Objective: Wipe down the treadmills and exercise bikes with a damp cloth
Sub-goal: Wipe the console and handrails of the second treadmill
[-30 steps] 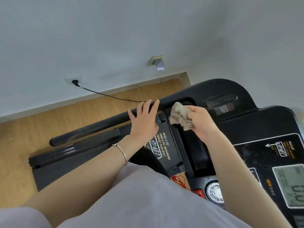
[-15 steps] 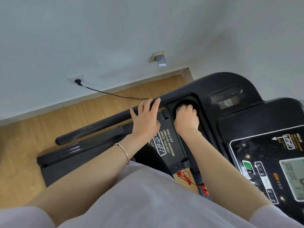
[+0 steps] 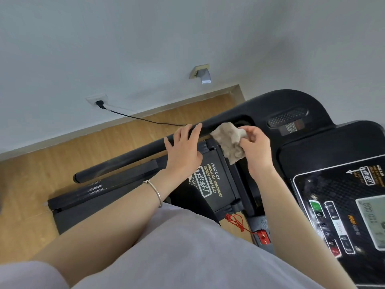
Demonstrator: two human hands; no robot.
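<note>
Your right hand (image 3: pixel 256 151) has come up out of the cup holder (image 3: pixel 243 123) — half a second ago it was pressed down into it — and now pinches the bunched cloth (image 3: pixel 228 140) just above it. Your left hand (image 3: pixel 183 151) lies spread on the handrail (image 3: pixel 125 161). The cup holder looks wiped; handrail and console (image 3: pixel 333 184) likely remain.

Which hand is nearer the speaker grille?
Right. The right hand, holding the cloth, is close beside the speaker grille; the left hand rests farther off on the handrail.
</note>
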